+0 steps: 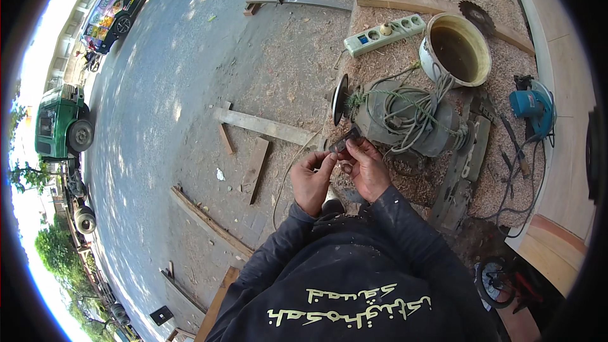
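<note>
You are pinching one small metal blade [344, 141] with your left hand [312, 180] and right hand [366, 168], both closed on it, its length pointing up-right toward one grinding wheel [339, 99].

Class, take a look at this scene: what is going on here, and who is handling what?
A person in a dark sweatshirt stands at a sawdust-strewn work spot outdoors. Both hands, the left hand and the right hand, hold a small flat metal piece between the fingertips, close to the grinding disc of a motor wrapped in cable. A white pot, a power strip and a blue power tool lie nearby.
</note>
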`<action>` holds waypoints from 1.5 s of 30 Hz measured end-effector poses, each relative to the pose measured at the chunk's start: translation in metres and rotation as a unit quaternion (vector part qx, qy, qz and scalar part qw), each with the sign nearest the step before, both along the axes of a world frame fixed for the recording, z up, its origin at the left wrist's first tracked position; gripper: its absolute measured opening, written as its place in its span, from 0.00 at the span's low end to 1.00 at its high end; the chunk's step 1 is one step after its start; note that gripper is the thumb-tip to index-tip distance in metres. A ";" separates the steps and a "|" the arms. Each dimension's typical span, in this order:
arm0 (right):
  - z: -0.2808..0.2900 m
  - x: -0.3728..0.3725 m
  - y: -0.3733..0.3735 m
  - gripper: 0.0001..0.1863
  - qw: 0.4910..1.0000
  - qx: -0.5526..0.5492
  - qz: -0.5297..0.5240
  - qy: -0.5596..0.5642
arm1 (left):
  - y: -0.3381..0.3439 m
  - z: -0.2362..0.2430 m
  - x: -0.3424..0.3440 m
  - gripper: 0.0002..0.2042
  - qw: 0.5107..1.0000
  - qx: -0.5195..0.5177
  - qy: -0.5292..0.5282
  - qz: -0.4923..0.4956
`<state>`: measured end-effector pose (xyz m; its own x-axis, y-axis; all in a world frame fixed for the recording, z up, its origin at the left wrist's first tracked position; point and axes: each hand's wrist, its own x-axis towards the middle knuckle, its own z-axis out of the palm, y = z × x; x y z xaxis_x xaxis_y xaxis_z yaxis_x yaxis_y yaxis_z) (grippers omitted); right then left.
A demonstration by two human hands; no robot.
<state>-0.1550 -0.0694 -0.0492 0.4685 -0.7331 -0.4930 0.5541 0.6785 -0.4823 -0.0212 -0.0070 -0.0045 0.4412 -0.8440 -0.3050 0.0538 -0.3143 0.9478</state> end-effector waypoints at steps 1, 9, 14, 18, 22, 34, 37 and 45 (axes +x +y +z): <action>0.000 0.001 -0.001 0.06 1.000 -0.004 -0.007 0.002 | -0.002 0.001 -0.001 0.11 1.000 -0.015 -0.026 -0.001; -0.009 0.010 -0.012 0.04 0.999 0.008 -0.033 -0.007 | -0.017 -0.006 -0.007 0.10 0.995 -0.021 -0.092 -0.008; -0.008 0.021 -0.019 0.07 0.997 -0.002 -0.068 0.030 | -0.025 -0.010 -0.007 0.10 0.989 -0.022 -0.146 -0.006; -0.019 0.025 -0.024 0.08 0.997 0.003 -0.074 0.024 | -0.032 -0.009 -0.008 0.10 0.989 -0.031 -0.145 -0.010; -0.006 0.034 -0.023 0.08 0.992 -0.011 -0.121 0.037 | -0.034 -0.007 -0.007 0.10 0.991 -0.034 -0.126 -0.012; -0.015 0.044 -0.028 0.04 0.987 0.001 -0.156 0.039 | -0.044 -0.014 -0.006 0.11 0.989 -0.067 -0.134 0.002; -0.020 0.045 -0.029 0.04 0.987 0.002 -0.156 0.025 | -0.046 -0.013 -0.006 0.11 0.988 -0.058 -0.145 -0.002; -0.021 0.050 -0.030 0.04 0.983 0.004 -0.178 0.035 | -0.050 -0.005 -0.006 0.10 0.991 -0.032 -0.130 -0.015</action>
<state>-0.1055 -0.0995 -0.0698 0.1475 -0.8409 -0.5207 0.7224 0.4512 -0.5240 -0.0275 -0.0567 -0.0099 0.4721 -0.8720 -0.1293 -0.2041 -0.2508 0.9463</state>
